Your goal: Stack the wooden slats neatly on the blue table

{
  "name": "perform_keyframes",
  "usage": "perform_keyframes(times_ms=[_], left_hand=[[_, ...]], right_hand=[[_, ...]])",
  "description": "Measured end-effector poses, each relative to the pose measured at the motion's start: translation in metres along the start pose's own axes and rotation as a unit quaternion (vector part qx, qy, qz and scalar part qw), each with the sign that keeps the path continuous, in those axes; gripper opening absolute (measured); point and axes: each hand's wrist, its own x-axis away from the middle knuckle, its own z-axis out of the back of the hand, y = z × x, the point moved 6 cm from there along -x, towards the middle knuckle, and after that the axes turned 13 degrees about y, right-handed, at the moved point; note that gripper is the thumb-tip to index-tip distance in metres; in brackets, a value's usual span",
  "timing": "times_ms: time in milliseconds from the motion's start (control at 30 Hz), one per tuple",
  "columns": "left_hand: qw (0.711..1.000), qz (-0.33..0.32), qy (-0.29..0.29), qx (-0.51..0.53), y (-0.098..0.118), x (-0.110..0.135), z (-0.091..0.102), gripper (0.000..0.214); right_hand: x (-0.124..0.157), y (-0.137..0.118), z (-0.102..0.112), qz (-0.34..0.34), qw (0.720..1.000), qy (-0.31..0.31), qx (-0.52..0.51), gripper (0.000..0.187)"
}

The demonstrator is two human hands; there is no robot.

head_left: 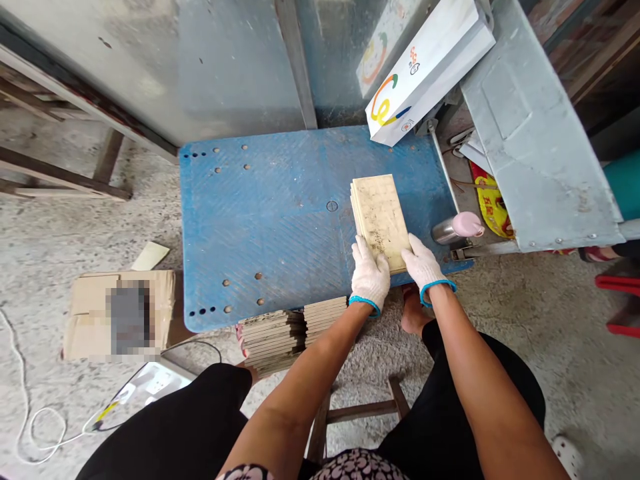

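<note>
Near: stacks of thin boards point(280, 337) on the floor at the table's front edge. Both gloved hands, left point(369, 277) and right point(425, 265), clamped on the near end of a small board stack point(380, 217), apparently several sheets, lying on the blue table point(260, 213). Beyond: white paper bag point(430, 67).

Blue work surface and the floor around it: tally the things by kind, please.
Stacks of thin boards: 2, one on the blue platform under both gloved hands, one below its near edge
Paper bags: 1
Flasks: 1
Cardboard boxes: 1
Total: 5
</note>
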Motion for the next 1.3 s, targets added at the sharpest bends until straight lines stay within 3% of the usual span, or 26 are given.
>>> perform_keyframes(times_ms=[267,600,967,1300], left_hand=[[0.999,-0.034,-0.002,0.000,-0.002,0.005,-0.001,0.082],[0.999,-0.019,-0.018,0.029,-0.004,0.007,0.001,0.083],[0.999,-0.018,-0.018,0.038,-0.009,0.014,0.001,0.082],[0.999,-0.032,-0.006,0.032,-0.013,0.016,-0.002,0.082]], right_hand=[[-0.001,0.006,0.000,-0.007,0.999,0.005,-0.051,0.060],[0.004,-0.002,0.005,-0.011,0.999,-0.011,-0.041,0.063],[0.001,0.009,0.001,0.014,0.994,-0.017,-0.108,0.060],[0.007,-0.004,0.009,0.020,0.993,-0.025,-0.110,0.060]])
